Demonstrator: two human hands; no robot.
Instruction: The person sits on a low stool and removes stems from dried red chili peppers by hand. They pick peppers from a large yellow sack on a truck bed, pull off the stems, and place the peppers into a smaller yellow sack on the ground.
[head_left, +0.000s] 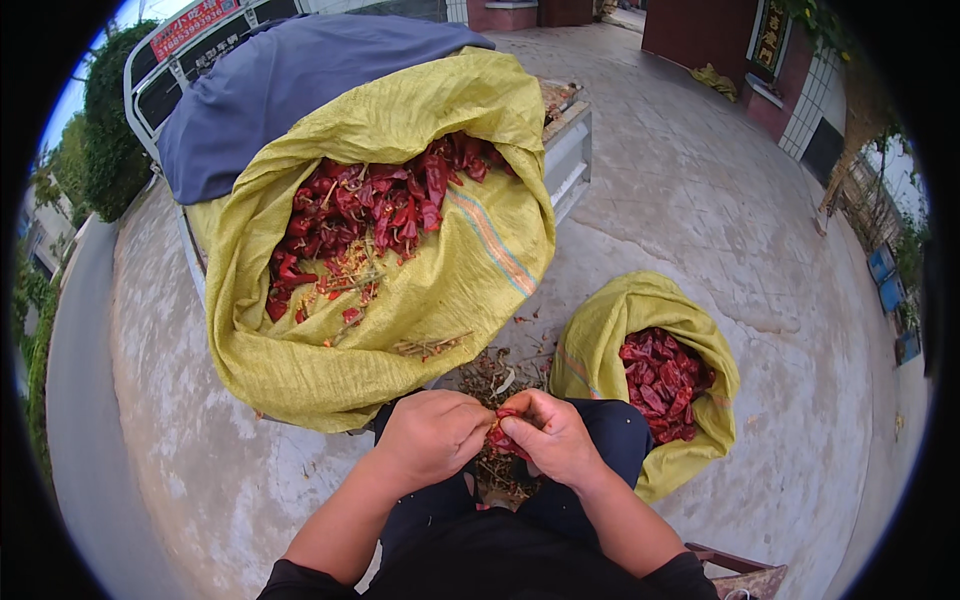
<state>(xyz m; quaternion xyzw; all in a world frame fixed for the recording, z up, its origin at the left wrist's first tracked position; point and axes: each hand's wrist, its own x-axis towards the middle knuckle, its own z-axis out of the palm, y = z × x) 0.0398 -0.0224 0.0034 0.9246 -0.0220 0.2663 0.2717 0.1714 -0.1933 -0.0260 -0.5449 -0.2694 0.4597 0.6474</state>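
Observation:
Above my lap, my right hand (553, 435) holds a dried red chili pepper (504, 444) between thumb and fingers. My left hand (439, 433) pinches the same pepper at its upper end; the fingers hide whether a stem is there. In front, a large yellow woven sack (420, 386) lies with its mouth spread wide. Heaped inside are dried red chili peppers (367, 199), with loose stems and seeds (360, 281) nearer me. By my right knee stands a smaller yellow woven sack (600, 330), its rolled rim around stemless-looking red chili peppers (660, 379).
A blue-grey cloth (300, 90) covers the back of the large sack, which rests on a small truck's bed (574, 150). Plant scraps (499, 472) litter the ground between my feet. Behind my right elbow is part of a wooden seat (742, 574). Concrete paving (810, 420) extends rightward.

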